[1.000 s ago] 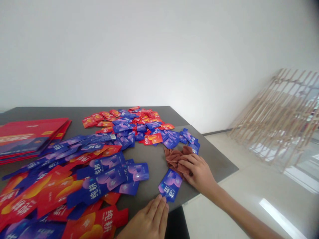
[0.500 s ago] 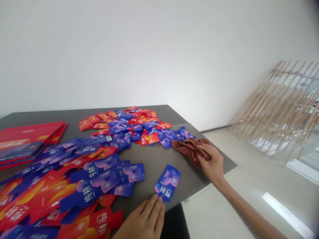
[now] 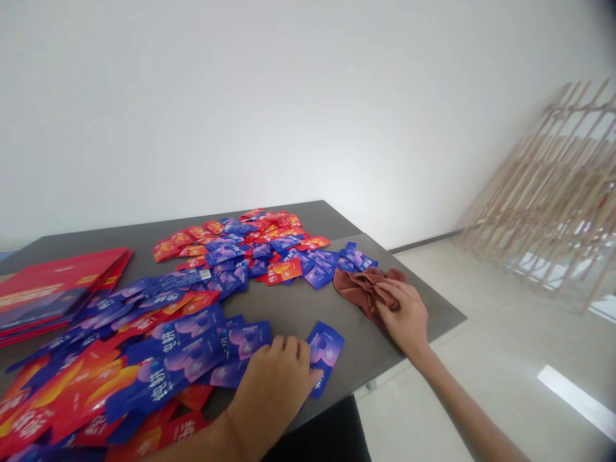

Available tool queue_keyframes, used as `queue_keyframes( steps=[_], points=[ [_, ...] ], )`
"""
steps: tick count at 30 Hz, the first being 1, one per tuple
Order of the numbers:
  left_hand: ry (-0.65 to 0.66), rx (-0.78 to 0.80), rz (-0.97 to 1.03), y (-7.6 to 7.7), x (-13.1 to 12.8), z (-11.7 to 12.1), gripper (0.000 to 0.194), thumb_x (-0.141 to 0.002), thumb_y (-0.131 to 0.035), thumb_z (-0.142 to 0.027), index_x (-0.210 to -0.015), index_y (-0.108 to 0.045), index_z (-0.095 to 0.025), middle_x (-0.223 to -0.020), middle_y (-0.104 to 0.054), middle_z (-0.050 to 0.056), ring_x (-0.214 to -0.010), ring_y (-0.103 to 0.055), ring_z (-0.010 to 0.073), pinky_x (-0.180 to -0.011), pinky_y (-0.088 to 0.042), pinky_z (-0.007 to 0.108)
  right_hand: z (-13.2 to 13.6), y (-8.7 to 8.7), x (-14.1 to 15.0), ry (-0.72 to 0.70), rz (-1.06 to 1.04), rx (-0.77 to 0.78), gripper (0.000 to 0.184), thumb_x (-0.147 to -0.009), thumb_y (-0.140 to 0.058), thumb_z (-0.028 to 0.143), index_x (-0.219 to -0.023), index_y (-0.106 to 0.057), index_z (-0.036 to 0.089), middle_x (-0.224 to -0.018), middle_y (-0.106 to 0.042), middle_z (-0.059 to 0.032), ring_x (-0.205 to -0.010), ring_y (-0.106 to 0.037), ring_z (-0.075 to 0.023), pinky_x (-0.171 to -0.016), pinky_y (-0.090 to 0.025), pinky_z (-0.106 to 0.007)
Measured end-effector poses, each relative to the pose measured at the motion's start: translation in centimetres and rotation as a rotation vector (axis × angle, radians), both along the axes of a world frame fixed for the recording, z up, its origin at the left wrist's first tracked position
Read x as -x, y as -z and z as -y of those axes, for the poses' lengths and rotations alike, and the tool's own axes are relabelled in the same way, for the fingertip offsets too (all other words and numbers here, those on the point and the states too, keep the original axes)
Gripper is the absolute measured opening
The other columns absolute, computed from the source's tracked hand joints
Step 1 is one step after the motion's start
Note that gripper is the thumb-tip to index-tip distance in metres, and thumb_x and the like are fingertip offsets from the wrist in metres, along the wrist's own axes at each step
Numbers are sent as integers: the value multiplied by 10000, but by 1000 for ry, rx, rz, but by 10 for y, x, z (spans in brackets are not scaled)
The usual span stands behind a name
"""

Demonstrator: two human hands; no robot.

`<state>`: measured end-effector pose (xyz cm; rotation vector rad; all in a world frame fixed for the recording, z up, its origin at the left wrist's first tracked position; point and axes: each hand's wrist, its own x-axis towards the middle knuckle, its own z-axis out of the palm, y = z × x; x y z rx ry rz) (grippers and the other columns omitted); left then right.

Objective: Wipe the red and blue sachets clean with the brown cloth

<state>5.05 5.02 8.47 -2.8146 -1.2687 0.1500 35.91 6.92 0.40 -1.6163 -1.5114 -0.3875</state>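
Observation:
My left hand (image 3: 272, 388) lies at the near edge of the spread sachets, with its fingertips and thumb over the lower left edge of a single blue foil sachet (image 3: 325, 356). I cannot tell whether it grips that sachet. My right hand (image 3: 404, 317) sits further right on a crumpled brown cloth (image 3: 363, 292), its fingers closed over the folds. Many blue and red printed sachets (image 3: 192, 346) lie scattered and overlapping to the left and far side of both hands.
The sachets lie on a dark grey table (image 3: 359, 353) whose edge runs close to my right wrist. A stack of red folders (image 3: 52, 292) lies at the left. A wooden lattice (image 3: 543, 205) leans at the right, above a glossy tiled floor (image 3: 500, 398).
My left hand has moved forward from below the blue sachet to lie over its lower left edge. My right hand stays on the cloth, and the view has shifted slightly.

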Motion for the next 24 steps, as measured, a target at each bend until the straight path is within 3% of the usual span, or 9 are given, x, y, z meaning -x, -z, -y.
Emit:
queue_keyframes(
  steps=[3,7,13,19,24],
  points=[
    [-87,127,-3,-9,-19,-7,431,-975,-682,-541,-1127,-728,-140,-1055,-730,154,-988,-716,353,-758,-600,443,0,0,1,12,11,10,243,-886,-674,289,-1093,-789,233,-1186,-780,-65,-1096,-674,-289,-994,-530,-456],
    [-133,147,-40,-5,-31,-8,613,-885,-735,-662,-1129,-706,-100,-1069,-706,193,-981,-702,383,-786,-584,474,0,1,3,27,24,19,250,-889,-673,285,-1108,-783,235,-1197,-774,-62,-1094,-666,-287,-994,-523,-448],
    [-81,159,-79,4,-32,-9,562,-899,-667,-573,-1158,-686,-75,-1049,-697,221,-960,-703,391,-785,-563,494,-1,6,2,23,37,14,242,-912,-667,302,-1120,-778,247,-1205,-770,-54,-1095,-656,-278,-987,-513,-438],
    [4,142,-93,12,-37,-12,457,-864,-629,-485,-1058,-719,-81,-990,-709,232,-947,-709,409,-747,-556,503,-2,10,0,13,70,3,259,-937,-642,322,-1146,-771,237,-1213,-765,-58,-1098,-653,-291,-982,-504,-435],
    [39,110,-101,-5,-27,-21,456,-815,-653,-482,-1055,-701,-97,-1007,-720,213,-919,-717,392,-749,-561,502,-2,11,-2,9,84,-13,273,-942,-632,353,-1146,-766,231,-1208,-765,-67,-1094,-655,-297,-976,-506,-442]
  ],
)
